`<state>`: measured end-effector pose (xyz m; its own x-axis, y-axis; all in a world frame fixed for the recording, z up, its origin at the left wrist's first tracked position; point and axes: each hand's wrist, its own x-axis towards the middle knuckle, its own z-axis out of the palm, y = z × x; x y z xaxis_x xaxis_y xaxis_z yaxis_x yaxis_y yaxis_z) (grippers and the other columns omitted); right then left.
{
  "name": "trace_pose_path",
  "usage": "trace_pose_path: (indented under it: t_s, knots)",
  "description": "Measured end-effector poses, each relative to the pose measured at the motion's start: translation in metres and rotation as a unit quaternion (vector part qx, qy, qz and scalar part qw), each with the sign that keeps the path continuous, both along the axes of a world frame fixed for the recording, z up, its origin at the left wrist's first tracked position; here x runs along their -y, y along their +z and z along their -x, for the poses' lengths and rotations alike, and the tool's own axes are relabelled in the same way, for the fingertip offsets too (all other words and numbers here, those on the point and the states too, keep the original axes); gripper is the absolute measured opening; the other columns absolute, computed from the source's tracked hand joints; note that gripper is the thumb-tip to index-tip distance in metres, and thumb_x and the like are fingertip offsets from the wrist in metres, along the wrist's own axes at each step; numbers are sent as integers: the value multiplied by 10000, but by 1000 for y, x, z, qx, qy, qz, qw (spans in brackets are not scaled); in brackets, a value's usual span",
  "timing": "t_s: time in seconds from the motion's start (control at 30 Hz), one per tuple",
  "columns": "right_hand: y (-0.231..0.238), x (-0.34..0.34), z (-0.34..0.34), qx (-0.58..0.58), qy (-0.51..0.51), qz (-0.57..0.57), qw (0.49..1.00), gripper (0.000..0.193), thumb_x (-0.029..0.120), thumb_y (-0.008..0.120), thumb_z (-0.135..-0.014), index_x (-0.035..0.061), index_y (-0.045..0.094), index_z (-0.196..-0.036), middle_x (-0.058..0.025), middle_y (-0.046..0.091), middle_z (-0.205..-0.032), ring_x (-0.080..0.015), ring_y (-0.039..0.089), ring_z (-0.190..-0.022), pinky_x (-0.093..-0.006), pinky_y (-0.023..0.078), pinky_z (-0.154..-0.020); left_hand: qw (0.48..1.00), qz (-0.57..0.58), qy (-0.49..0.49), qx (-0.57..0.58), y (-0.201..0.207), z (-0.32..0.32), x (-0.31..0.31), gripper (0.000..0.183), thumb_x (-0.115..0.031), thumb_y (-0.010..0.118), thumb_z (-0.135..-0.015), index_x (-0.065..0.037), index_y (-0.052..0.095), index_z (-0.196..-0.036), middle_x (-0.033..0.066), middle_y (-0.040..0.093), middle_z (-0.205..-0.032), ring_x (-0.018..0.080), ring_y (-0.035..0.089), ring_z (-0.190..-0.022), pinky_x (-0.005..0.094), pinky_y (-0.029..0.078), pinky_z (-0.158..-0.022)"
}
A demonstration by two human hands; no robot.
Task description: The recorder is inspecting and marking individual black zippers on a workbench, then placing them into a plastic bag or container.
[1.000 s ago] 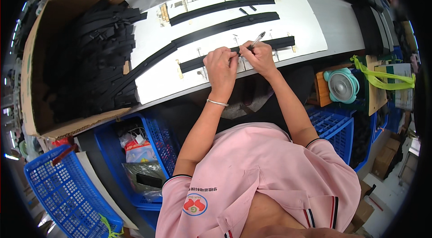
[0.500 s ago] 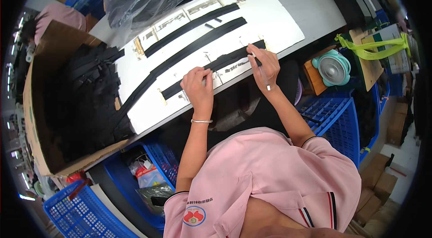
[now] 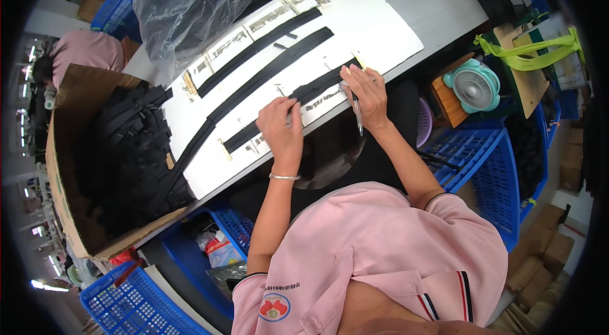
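Observation:
A black fabric strip [image 3: 330, 83] lies slantwise along the near edge of a white board [image 3: 387, 37]. My left hand [image 3: 281, 129] rests over the middle of this strip, fingers bent and thumb apart. Toward the strip's right end, my right hand [image 3: 368, 95] lays its fingertips on it. A clear pen [image 3: 358, 114] is tucked in the right hand, pointing back toward me. Two more black strips, a middle one [image 3: 273, 69] and a far one [image 3: 254, 50], lie on the board. Two short black pieces [image 3: 285, 41] sit between them.
A cardboard box [image 3: 85, 84] of black strips stands at the left; the middle strip runs into it. Clear plastic [image 3: 190, 12] covers a dark pile at the back. At right are a teal fan [image 3: 472, 86] and a blue crate [image 3: 495, 170]. Another person [image 3: 89, 56] sits far left.
My left hand has shifted slightly and its thumb has come away from the fingers. My right hand has flattened over the strip, and the pen has swung to point more toward me.

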<state>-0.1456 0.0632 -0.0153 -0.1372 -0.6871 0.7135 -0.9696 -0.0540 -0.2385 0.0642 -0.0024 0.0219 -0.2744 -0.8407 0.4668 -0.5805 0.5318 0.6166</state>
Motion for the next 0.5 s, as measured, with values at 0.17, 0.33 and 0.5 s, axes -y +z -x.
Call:
trace_pose_path:
  t_s: [0.17, 0.33, 0.5]
  knots:
    - [3, 1, -1, 0, 2, -4, 1000, 402, 111, 780, -858, 101, 681, -1248, -63, 735, -1216, -209, 659, -1217, -425, 470, -1006, 995, 3, -94, -44, -5, 52, 17, 99, -83, 757, -861, -64, 739, -956, 51, 702, -1023, 275, 611, -1012, 407, 426, -933]
    - [13, 4, 6, 53, 50, -7, 997, 396, 18, 783, -828, 72, 697, -1211, -55, 749, -1094, -257, 690, -1093, -415, 475, -993, 996, -2, -86, -24, -13, 64, 18, 91, -86, 767, -844, -67, 744, -930, 45, 684, -1001, 266, 596, -1021, 407, 419, -936]
    - [31, 30, 20, 111, 91, 3, 990, 230, 105, 770, -872, 58, 730, -1093, -70, 722, -958, -220, 666, -855, -370, 497, -794, 996, 43, -83, -16, -14, 64, 17, 92, -90, 788, -825, -84, 759, -913, 27, 688, -995, 249, 608, -999, 385, 423, -910]
